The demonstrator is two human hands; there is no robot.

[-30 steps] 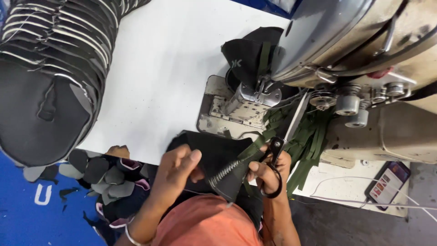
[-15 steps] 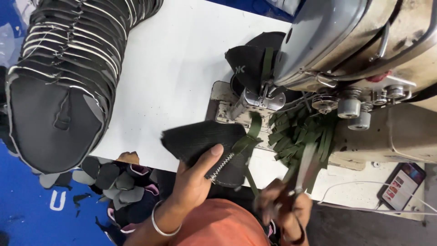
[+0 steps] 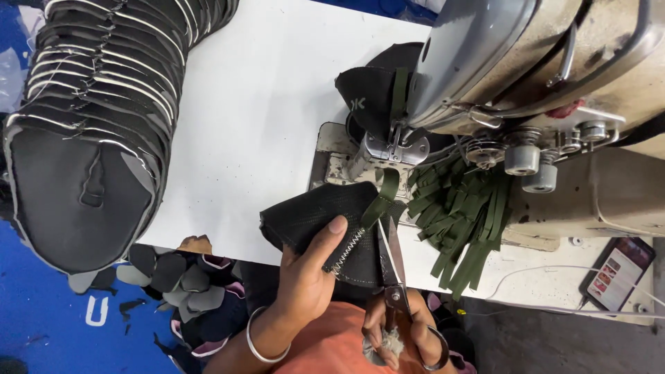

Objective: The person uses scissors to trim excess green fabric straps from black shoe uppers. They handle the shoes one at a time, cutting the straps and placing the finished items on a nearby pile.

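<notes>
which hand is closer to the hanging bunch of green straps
Right. The right hand grips the scissors just below and beside the bunch of green straps. The left hand sits farther off on the other side, pinching the black mesh piece.

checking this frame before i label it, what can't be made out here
- Head view: the needle is hidden behind the sewing machine head.
- The right hand is partly cut by the bottom edge; its palm is hidden behind the scissors handles.
- Phone screen too small to make out.
- The left hand covers part of the black mesh piece.
</notes>
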